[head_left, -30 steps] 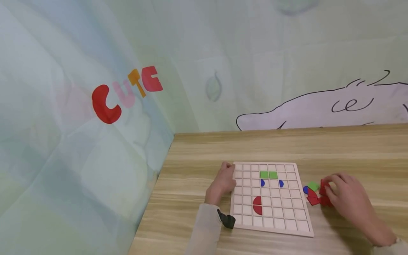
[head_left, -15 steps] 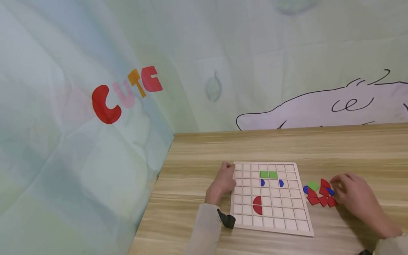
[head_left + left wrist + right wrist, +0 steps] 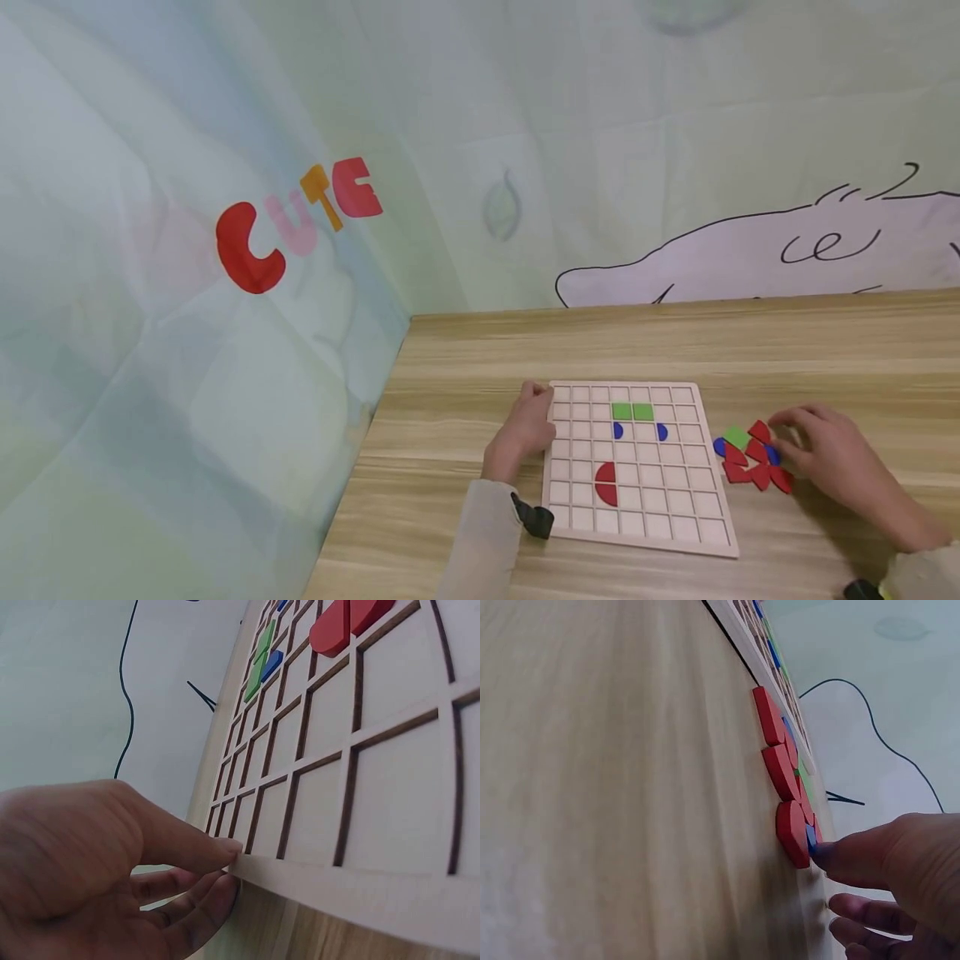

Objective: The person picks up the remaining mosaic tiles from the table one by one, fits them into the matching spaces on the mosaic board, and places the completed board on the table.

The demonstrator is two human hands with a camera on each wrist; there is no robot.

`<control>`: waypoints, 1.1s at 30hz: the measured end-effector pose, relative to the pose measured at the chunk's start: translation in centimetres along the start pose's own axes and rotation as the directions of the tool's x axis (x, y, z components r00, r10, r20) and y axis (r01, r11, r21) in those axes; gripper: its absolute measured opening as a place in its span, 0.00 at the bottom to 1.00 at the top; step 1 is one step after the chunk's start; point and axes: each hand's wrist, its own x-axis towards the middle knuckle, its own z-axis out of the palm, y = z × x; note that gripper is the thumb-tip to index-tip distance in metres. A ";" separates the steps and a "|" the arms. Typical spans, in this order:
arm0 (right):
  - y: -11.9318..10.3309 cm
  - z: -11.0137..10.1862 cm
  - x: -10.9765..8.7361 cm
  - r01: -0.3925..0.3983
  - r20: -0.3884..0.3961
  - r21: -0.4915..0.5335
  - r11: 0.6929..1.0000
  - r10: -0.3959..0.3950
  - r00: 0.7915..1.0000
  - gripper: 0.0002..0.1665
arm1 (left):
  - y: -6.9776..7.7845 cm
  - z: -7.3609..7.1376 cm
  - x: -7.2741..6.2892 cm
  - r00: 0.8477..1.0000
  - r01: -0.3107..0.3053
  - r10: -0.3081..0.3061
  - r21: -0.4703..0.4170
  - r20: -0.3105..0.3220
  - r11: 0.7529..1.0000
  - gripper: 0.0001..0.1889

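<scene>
- Red pieces (image 3: 761, 477), well away from the bench's (image 3: 465, 358) left edge, have turned and spread slightly; probably easier to pick.
- Left hand (image 3: 522, 429) pinches the board (image 3: 653, 477); right hand (image 3: 834, 454) is loose, grasping nothing.

Red, pink and orange letters (image 3: 302, 242) spell CUTE on the pale blue-green wall (image 3: 165, 333). A black-lined pale purple drawing (image 3: 720, 262) is behind the brown wooden table (image 3: 637, 343).

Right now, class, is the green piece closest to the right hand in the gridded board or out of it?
Out. The green piece lies among red pieces and blue pieces, outside the gridded board.
</scene>
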 end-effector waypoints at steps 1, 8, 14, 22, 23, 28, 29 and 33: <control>0.0 0.0 0.0 -0.001 0.006 -0.005 1.000 0.001 1.000 0.20 | 0.0 0.0 0.0 1.000 0.000 0.000 -0.003 0.000 1.000 0.33; -0.3 -0.1 0.2 -0.009 0.041 -0.012 1.000 0.009 0.999 0.24 | -0.1 0.1 0.0 1.000 0.000 0.000 -0.015 -0.008 1.000 0.33; -0.4 -0.1 0.3 -0.008 0.050 -0.014 1.000 0.009 0.999 0.25 | 0.0 0.1 0.0 1.000 0.004 -0.005 -0.022 -0.015 1.000 0.34; -0.3 -0.1 0.4 0.017 0.047 -0.006 1.000 -0.016 0.999 0.25 | 0.0 0.1 -0.1 1.000 0.008 -0.008 -0.009 -0.015 1.000 0.33; -0.2 -0.1 0.4 0.024 0.043 -0.007 1.000 -0.023 0.999 0.25 | 0.0 0.1 -0.2 1.000 0.005 -0.006 -0.012 -0.016 1.000 0.33; -0.2 0.0 0.4 0.042 0.033 -0.016 0.999 -0.041 0.999 0.21 | 0.1 0.0 -0.2 1.000 0.005 -0.005 -0.011 -0.013 1.000 0.33; -0.1 -0.1 0.5 0.041 0.034 -0.016 0.999 -0.040 0.999 0.21 | 0.1 0.0 -0.2 1.000 0.004 -0.004 -0.010 -0.011 1.000 0.33; -0.1 0.0 0.4 0.030 0.033 -0.007 1.000 -0.030 0.999 0.21 | 0.1 -0.1 -0.2 1.000 0.008 -0.008 -0.011 -0.004 1.000 0.33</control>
